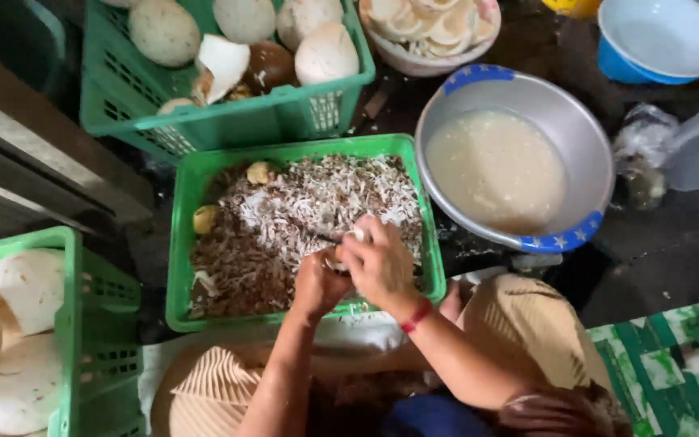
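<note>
My left hand (pixel 317 283) and my right hand (pixel 378 263) meet over the near edge of a green plastic crate (pixel 180 243) heaped with brown and white coconut shavings (pixel 301 210). Together they clasp a small white coconut piece (pixel 348 243), mostly hidden by my fingers. A thin tool seems to poke out from my grip toward the shavings, but it is unclear which hand has it. A red band circles my right wrist.
A metal basin (pixel 584 137) of cloudy liquid sits right of the crate. Behind are a green basket (pixel 228 121) of peeled coconuts, a bowl (pixel 426 61) of white pieces and a blue bowl (pixel 661 40). Another basket (pixel 82 324) of coconuts stands at left.
</note>
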